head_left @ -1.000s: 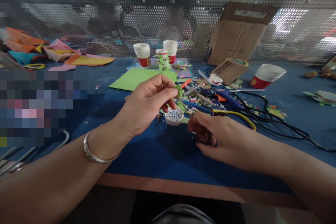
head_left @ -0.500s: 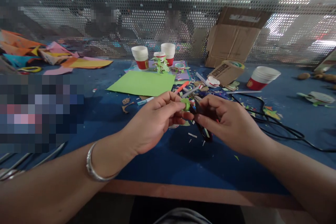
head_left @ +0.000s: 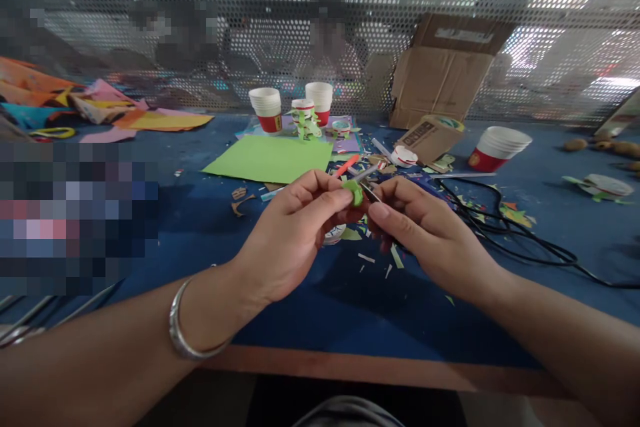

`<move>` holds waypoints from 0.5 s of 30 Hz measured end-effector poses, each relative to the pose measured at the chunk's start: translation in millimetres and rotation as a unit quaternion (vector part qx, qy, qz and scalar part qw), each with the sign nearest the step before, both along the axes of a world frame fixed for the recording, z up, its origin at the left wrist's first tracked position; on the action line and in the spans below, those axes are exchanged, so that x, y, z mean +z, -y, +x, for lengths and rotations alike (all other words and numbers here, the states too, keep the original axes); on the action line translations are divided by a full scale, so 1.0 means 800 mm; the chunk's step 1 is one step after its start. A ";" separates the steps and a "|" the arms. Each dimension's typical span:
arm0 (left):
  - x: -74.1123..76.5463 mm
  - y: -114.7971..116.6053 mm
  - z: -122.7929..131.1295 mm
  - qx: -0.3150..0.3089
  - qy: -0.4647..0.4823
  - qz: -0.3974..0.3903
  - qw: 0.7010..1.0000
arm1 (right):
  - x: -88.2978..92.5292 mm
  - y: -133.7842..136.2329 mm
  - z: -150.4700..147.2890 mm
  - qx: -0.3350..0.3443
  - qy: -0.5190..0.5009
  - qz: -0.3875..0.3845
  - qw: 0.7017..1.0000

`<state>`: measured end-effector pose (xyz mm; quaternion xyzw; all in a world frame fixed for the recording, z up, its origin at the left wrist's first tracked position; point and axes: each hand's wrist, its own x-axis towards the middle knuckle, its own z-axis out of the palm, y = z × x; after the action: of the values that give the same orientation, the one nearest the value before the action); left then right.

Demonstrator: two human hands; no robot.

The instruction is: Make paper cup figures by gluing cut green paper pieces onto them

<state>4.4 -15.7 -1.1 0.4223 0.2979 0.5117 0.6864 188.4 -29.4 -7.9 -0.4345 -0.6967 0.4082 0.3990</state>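
Observation:
My left hand point(head_left: 295, 233) pinches a small green paper piece point(head_left: 356, 193) between thumb and fingertips, held above the blue table point(head_left: 300, 300). My right hand point(head_left: 425, 233) is closed round small scissors point(head_left: 369, 188), whose metal blades touch the green piece. A round white disc with a grid drawing point(head_left: 334, 235) lies on the table under my hands, mostly hidden. Paper snippets point(head_left: 380, 263) lie scattered below.
A green paper sheet point(head_left: 273, 159) lies behind my hands, with stacked red-and-white paper cups point(head_left: 267, 109) beyond. More cups point(head_left: 497, 147) stand right. A cardboard box point(head_left: 445, 73) leans on the perforated screen. Black cables point(head_left: 525, 233) run right; coloured paper point(head_left: 150, 119) is piled far left.
My right hand lifted the scissors off the table and brought them up to the green piece. My left hand lowered slightly toward the middle, keeping its pinch.

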 end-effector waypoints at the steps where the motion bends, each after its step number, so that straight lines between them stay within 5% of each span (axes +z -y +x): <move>1: 0.000 0.001 0.000 0.002 -0.001 0.004 1.000 | -0.001 0.001 -0.002 0.002 -0.015 -0.014 1.000; 15: -0.004 0.004 0.000 0.049 -0.063 0.035 0.996 | -0.001 0.008 -0.007 -0.069 0.032 0.026 0.997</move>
<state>4.6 -18.9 -4.0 0.4628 0.3429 0.5269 0.6250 183.2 -36.0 -8.6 -0.4834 -0.6880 0.3474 0.4151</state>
